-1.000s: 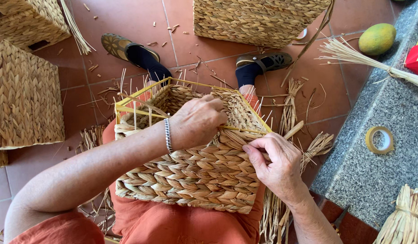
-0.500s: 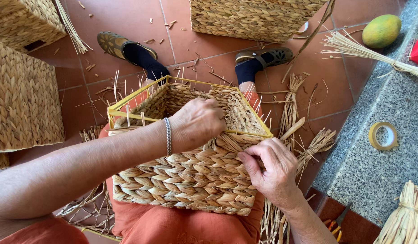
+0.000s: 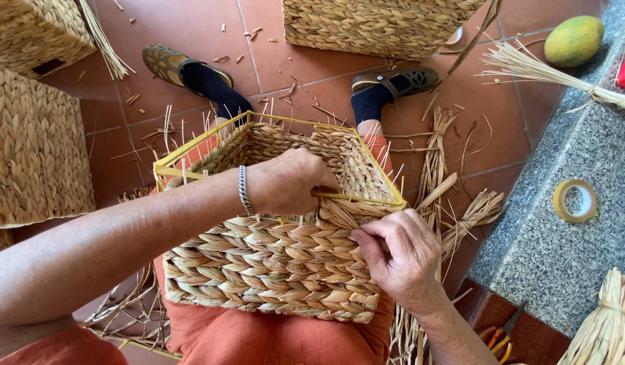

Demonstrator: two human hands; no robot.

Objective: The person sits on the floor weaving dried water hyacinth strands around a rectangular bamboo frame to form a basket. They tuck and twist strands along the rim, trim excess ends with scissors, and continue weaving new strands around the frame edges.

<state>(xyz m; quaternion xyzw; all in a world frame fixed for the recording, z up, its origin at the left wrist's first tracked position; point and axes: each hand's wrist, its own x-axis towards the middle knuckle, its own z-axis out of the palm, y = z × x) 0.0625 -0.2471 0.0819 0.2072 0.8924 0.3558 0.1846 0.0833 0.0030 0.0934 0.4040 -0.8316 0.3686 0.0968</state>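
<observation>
A half-woven straw basket [image 3: 272, 263] with a yellow wire frame [image 3: 170, 169] rests on my lap. My left hand [image 3: 289, 182], with a metal bracelet on the wrist, grips the basket's near top rim, fingers curled over the wire. My right hand [image 3: 397, 253] pinches a straw strand [image 3: 339, 213] at the basket's right upper corner, just below the rim. Loose strand ends stick up along the rim.
Finished woven baskets stand at the left [image 3: 35, 149], top left [image 3: 35, 27] and top centre [image 3: 380, 23]. Straw bundles [image 3: 454, 196] lie on the tile floor by my right leg. A grey stone ledge [image 3: 562, 250] holds a tape roll [image 3: 575, 201], a green fruit [image 3: 573, 39] and straw bunches [image 3: 606, 331].
The view has shifted slightly. My right hand has pulled the strand tighter at the corner; my left hand keeps its grip on the rim.
</observation>
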